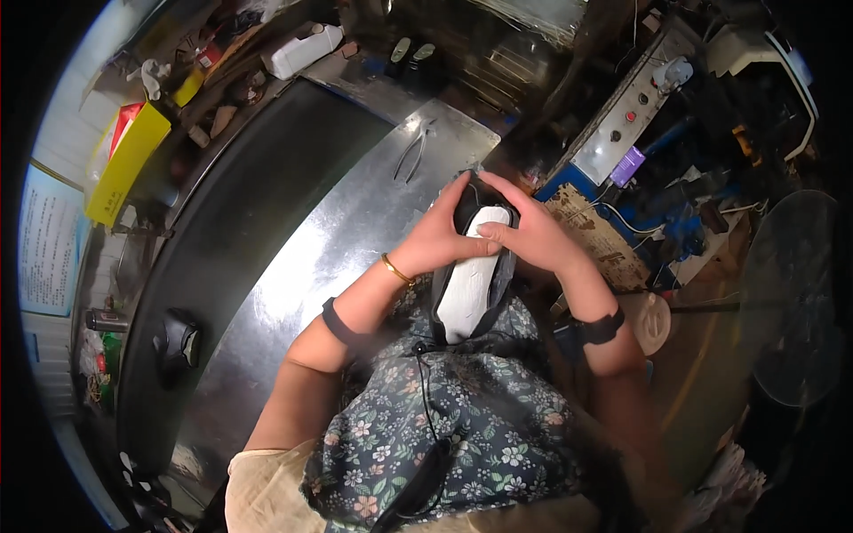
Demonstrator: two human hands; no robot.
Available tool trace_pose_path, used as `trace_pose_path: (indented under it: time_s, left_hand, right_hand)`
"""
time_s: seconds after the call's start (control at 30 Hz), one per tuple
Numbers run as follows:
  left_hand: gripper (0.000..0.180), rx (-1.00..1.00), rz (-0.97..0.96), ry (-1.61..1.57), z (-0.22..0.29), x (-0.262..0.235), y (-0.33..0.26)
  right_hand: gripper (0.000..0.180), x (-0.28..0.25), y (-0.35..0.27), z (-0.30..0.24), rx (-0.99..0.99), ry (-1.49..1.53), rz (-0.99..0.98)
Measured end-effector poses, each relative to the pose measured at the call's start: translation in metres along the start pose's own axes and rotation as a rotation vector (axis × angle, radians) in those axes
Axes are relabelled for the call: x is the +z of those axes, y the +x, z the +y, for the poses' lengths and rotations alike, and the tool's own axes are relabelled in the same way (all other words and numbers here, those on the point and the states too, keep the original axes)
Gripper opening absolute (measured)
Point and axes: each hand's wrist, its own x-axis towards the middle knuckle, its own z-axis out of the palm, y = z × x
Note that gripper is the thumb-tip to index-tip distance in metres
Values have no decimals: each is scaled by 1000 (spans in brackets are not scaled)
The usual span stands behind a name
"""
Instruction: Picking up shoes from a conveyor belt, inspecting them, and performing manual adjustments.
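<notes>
Between left hand (437,238) and right hand (538,236), both pinching its far end, the long shoe (466,291) points back at the flowery apron (382,431).

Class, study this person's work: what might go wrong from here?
The black shoe with the white underside, gripped by the left hand and right hand, might twist if either loosens. The dark cord on the floral apron, near the shoe's lower end, could snag. Loose pliers might get knocked off the metal table.

A metal table (355,213) (brightly shining) borders a long black conveyor (258,169), a pale poster (51,240) beyond.
</notes>
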Motion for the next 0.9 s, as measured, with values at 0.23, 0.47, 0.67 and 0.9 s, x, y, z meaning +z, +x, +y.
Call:
trace_pose_path:
  time_s: [0.23,0.47,0.67,0.9]
  left_hand:
    - [106,56,132,200,-10,16,-11]
    - [96,176,217,396,-6,32,-20]
    - [89,268,212,461,0,39,-28]
    - [78,291,28,477,17,17,-14]
  right_hand:
    - [60,12,-1,13,-13,281,-1]
    - [55,17,-17,8,-107,32,166]
    - [52,24,-34,2,-173,-27,298]
    - [40,-16,-17,6,-150,6,118]
